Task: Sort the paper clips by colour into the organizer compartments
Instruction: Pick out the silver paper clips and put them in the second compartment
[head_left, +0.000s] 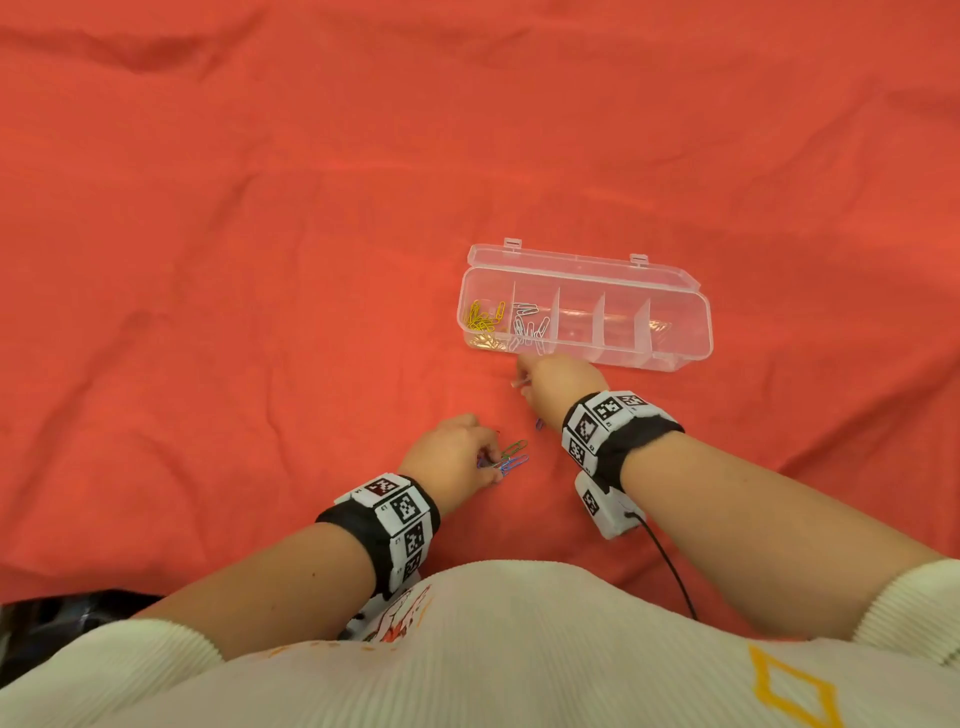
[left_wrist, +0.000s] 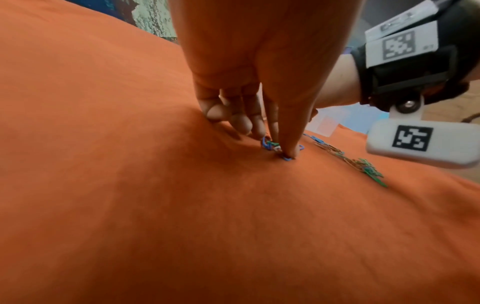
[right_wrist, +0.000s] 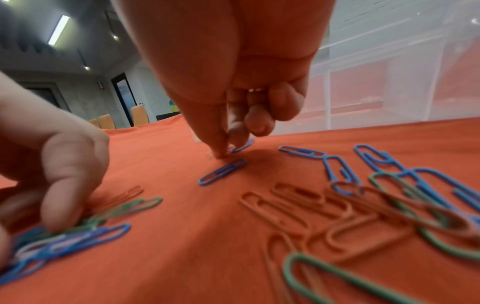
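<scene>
A clear organizer (head_left: 680, 312) lies open, with yellow clips (head_left: 483, 318) in its leftmost compartment and white clips (head_left: 530, 327) in the one beside it. The other compartments look empty. My right hand (head_left: 522, 382) sits just before the organizer's front wall, thumb and fingers (right_wrist: 219, 144) pinching a small pale clip (head_left: 519, 383) at the cloth. My left hand (head_left: 491, 460) lies nearer me, its fingertips (left_wrist: 288, 150) pinching a bunch of blue and green clips (head_left: 511, 457). Loose blue clips (right_wrist: 222, 171), orange clips (right_wrist: 283, 207) and green clips (right_wrist: 405, 193) lie under my right wrist.
A creased red-orange cloth (head_left: 260, 260) covers the whole surface. The organizer's lid (head_left: 582, 262) lies folded back on its far side. A black cable (head_left: 670, 566) runs from my right wrist camera toward my body. Orange clips blend into the cloth.
</scene>
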